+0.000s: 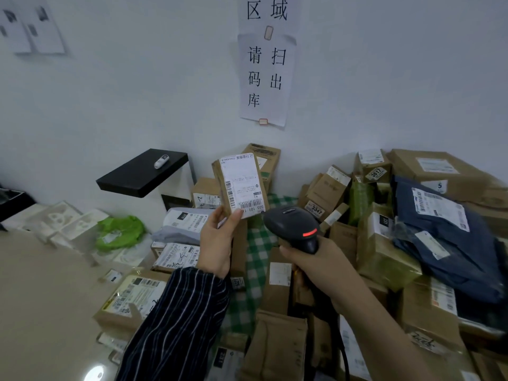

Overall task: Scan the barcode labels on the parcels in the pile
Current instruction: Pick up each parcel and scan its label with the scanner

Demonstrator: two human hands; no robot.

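A small brown parcel [239,188] was pinched at its lower edge by the left hand [217,242], with the thumb laid on the white barcode label [243,178], and was held raised above the pile, label facing the camera. A black handheld scanner [292,225] was grasped by its handle in the right hand [319,266], its head just beside the parcel's lower right corner and a red light lit on its back. The pile of parcels [384,251] was spread beneath both hands against the white wall [137,92], with a dark blue bag [450,237] on top at the right and a black shelf [143,174] at the left.
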